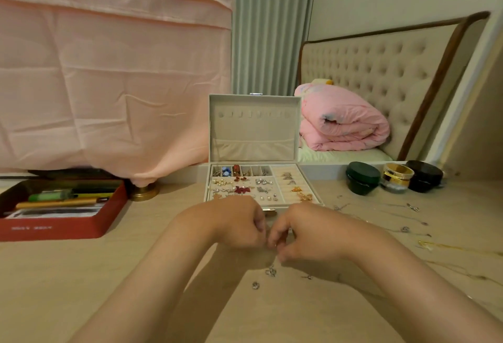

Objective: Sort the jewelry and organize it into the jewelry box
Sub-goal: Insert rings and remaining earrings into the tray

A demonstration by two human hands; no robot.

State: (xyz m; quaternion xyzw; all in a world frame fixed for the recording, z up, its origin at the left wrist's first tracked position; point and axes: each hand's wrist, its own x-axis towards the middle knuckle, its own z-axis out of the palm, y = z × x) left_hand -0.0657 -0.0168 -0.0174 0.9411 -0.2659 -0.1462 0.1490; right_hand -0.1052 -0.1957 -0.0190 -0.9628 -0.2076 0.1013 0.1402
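We note left hand [239, 224] and right hand [300, 235] pinching a tiny piece [274, 246] just before open jewelry box [253, 135], far edge of counter [81, 274]. Risk: grip slips; piece drops among loose studs [270, 272].

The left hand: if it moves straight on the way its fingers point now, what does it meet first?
Most likely the right hand; its fingertips nearly touch the left hand, though depth is unclear.
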